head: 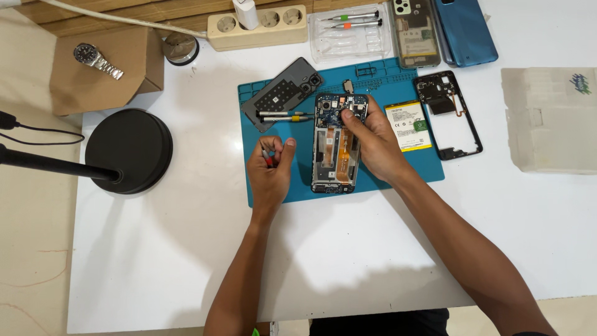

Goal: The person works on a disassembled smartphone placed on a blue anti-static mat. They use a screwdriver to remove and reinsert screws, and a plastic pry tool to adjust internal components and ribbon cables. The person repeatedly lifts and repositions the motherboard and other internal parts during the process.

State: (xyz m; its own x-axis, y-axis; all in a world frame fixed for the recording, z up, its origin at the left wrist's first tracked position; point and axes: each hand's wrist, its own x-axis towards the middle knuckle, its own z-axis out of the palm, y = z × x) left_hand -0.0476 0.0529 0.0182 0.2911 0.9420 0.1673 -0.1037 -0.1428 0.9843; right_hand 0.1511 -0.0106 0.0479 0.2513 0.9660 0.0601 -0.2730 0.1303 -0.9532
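An opened smartphone [333, 149] lies face down on a blue work mat [280, 186], its circuit board and orange flex cable exposed. My right hand [370, 140] rests on the phone's right side, with the fingertips pressing on the upper board near the camera area. My left hand [270, 168] hovers over the mat to the left of the phone, closed around a small screwdriver [266, 155] with a red band. Two more screwdrivers [283, 116] lie on the mat above my left hand.
A grey back cover [283, 90], a white battery [407, 124] and a black inner frame [449, 115] surround the phone. At the back are a power strip [258, 28], a clear tool case [345, 37] and two more phones [444, 28]. A black lamp base [129, 149] stands left.
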